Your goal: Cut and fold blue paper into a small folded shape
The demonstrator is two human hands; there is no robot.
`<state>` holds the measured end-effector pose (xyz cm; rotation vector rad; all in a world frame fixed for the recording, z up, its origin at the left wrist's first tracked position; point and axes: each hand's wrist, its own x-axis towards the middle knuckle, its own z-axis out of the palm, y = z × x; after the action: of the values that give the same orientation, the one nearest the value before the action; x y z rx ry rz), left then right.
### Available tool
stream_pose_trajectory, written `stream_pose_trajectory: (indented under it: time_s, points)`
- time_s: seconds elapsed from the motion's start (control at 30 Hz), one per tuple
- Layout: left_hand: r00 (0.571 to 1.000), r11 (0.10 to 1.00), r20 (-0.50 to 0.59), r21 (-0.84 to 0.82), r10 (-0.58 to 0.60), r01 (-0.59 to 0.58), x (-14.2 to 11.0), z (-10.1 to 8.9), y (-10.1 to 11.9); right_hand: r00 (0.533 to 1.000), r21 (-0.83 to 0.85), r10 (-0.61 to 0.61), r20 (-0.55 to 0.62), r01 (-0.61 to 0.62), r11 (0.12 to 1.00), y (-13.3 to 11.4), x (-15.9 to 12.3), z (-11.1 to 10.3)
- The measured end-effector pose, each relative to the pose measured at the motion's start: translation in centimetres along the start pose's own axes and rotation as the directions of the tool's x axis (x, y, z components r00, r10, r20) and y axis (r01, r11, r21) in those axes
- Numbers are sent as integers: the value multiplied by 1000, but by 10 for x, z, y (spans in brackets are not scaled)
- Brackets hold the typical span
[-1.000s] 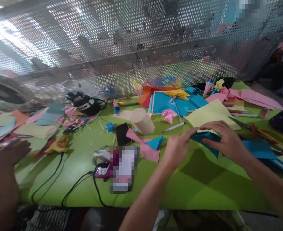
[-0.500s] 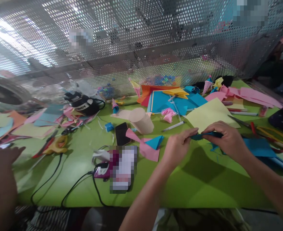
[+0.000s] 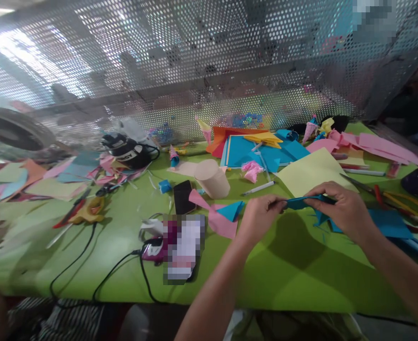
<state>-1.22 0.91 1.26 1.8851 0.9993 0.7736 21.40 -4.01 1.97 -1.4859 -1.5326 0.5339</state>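
Between my two hands stretches a narrow piece of blue paper (image 3: pixel 296 203), held just above the green table. My left hand (image 3: pixel 262 213) pinches its left end between thumb and fingers. On the other side, my right hand (image 3: pixel 331 203) grips the paper with the thumb below and fingers on top. Behind them lies a pale yellow sheet (image 3: pixel 317 170). More blue paper (image 3: pixel 388 223) rests by my right forearm, with small blue scraps near it. Left of my left hand is a pink paper piece (image 3: pixel 219 225) with a blue triangle (image 3: pixel 233 210) on it.
A beige paper cylinder (image 3: pixel 212 179), a dark phone (image 3: pixel 183 196) and a magenta glue gun (image 3: pixel 154 252) with a cord are left of centre. Scissors (image 3: pixel 408 203) lie at right. A yellow glue gun (image 3: pixel 90 210) is farther left. Behind stands a perforated metal screen (image 3: pixel 202 71).
My left hand's fingers have shifted slightly left and down, and more of the blue paper shows between my hands. Another person's hand at the far left has withdrawn toward the lower edge.
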Motion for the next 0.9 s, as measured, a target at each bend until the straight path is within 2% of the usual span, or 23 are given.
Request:
stream_pose_trajectory:
  time_s: [0.13, 0.43, 0.63, 0.77, 0.9]
  points:
    - [999, 997, -1, -63, 34, -34, 0, -1, -2, 998, 23, 55, -9, -55, 998, 2, 1, -3]
    - [1000, 950, 27, -313, -5, 13, 4, 2, -14, 967, 161, 249, 47, -253, 954, 5, 2, -5]
    - [1000, 953, 0, -304, 11, -11, 2, 0, -9, 937, 281, 330, 116, -350, 894, 5, 1, -3]
    - [1000, 946, -25, -323, 11, -18, 3, 1, -7, 948, 275, 287, 137, -315, 908, 10, 1, -1]
    - [996, 945, -78, -328, -32, 4, 5, 7, -11, 983, 146, 148, 112, -164, 976, 15, 1, 2]
